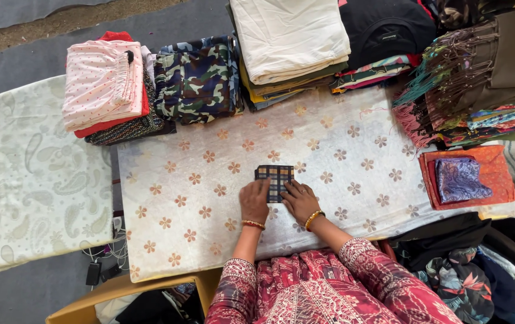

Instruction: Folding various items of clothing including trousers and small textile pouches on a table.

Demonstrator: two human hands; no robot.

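While a small folded square of dark navy cloth checked with tan and white lines [275,180] lies flat near the middle of the work surface, both hands rest on its lower edge. The left hand [254,202] lies palm down with fingers together over the square's lower left corner, pressing rather than gripping, and the right hand [300,200] lies flat beside it, fingertips spread over the lower right corner; neither hand closes around the cloth. Each wrist carries bangles, and both arms come out of dark red patterned sleeves [365,270]. Beneath the square spreads a cream cover scattered with orange flower motifs [209,180], and to the left of that lies a pale cloth with a faint paisley pattern [29,180]. Along the far edge stand stacks of folded garments: a pink dotted piece on top of red and dark pieces [102,81], a camouflage-printed bundle [196,78] just beside it, a cream folded stack over yellow and grey layers [287,39], and a black garment [383,27] further right. At the right side an orange folded cloth [497,174] bears a blue-purple patterned piece [460,179], with fringed scarves [443,90] above it.
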